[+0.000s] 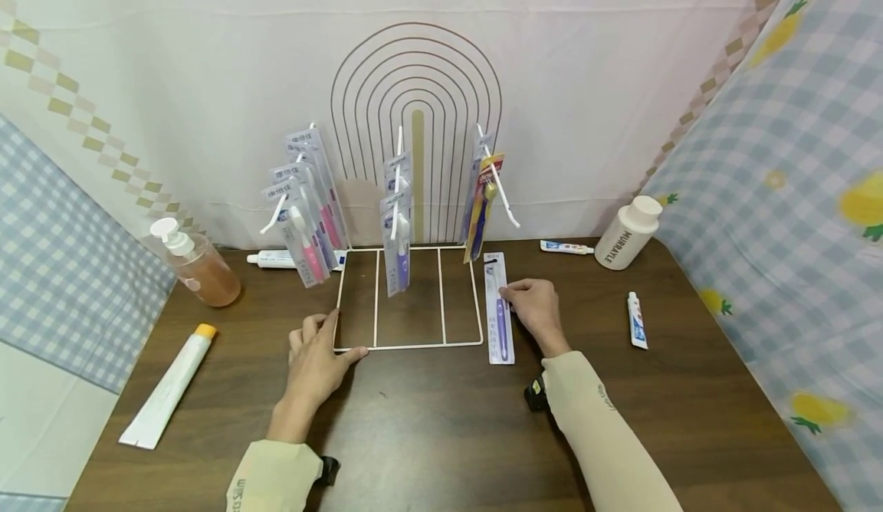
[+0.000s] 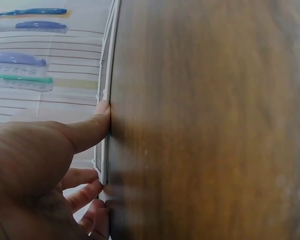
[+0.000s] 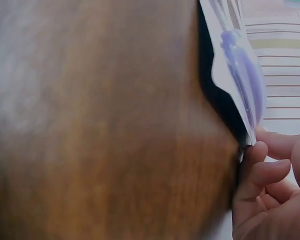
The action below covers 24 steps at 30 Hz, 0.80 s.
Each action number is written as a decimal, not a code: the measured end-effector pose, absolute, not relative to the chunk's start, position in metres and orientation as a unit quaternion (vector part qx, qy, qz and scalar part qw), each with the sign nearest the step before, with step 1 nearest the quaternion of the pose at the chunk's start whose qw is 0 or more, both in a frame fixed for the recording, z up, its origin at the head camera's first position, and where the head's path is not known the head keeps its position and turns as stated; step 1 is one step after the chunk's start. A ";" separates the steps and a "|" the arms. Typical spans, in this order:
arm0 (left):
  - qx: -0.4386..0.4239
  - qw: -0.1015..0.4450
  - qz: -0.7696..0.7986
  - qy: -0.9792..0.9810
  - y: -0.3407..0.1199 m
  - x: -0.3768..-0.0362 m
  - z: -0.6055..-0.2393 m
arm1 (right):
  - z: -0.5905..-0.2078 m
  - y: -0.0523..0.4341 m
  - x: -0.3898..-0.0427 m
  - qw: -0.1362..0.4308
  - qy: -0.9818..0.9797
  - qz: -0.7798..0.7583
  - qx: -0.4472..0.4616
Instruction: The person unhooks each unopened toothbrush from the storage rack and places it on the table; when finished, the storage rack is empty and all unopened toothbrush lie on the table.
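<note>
My right hand [image 1: 534,306] pinches the right edge of a packaged purple toothbrush [image 1: 501,328] between thumb and fingers. In the right wrist view the pack [image 3: 247,85] stands tilted off the table, its lower edge close to the wood. At the front left corner of a white wire rack [image 1: 414,347], my left hand [image 1: 316,362] rests with thumb on the front bar and fingers by the side bar. Packaged toothbrushes hang on the rack's three prongs: several on the left [image 1: 310,247], some in the middle [image 1: 396,255], and a yellow-and-red pack [image 1: 480,217] on the right.
At left stand a pump bottle [image 1: 207,274] and a white toothpaste tube with orange cap [image 1: 169,389]. Another tube [image 1: 276,259] lies behind the rack's left side. Small tubes [image 1: 566,247] [image 1: 638,320] and a white bottle [image 1: 626,234] are at right. A curtain [image 1: 241,75] backs the table.
</note>
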<state>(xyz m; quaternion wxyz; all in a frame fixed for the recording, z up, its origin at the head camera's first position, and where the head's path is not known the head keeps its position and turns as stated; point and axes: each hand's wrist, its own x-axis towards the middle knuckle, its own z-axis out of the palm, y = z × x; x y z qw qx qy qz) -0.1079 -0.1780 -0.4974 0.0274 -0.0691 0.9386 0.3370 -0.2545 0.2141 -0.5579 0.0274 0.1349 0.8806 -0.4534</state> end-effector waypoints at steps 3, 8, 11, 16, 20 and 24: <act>-0.069 0.032 0.334 0.940 -0.179 -0.108 -0.497 | -0.539 0.205 -0.243 0.022 0.880 -0.456 0.128; -0.081 0.052 0.334 0.938 -0.177 -0.109 -0.495 | -0.511 0.192 -0.224 0.015 0.883 -0.453 0.119; -0.085 0.055 0.333 0.938 -0.176 -0.108 -0.493 | -0.521 0.196 -0.230 0.018 0.885 -0.451 0.117; -0.085 0.055 0.331 0.938 -0.176 -0.107 -0.493 | -0.539 0.203 -0.241 0.010 0.892 -0.439 0.110; -0.086 0.054 0.333 0.937 -0.176 -0.107 -0.494 | -0.514 0.192 -0.225 -0.005 0.885 -0.451 0.117; -0.083 0.042 0.343 0.935 -0.178 -0.109 -0.498 | -0.494 0.184 -0.220 -0.048 0.860 -0.495 0.116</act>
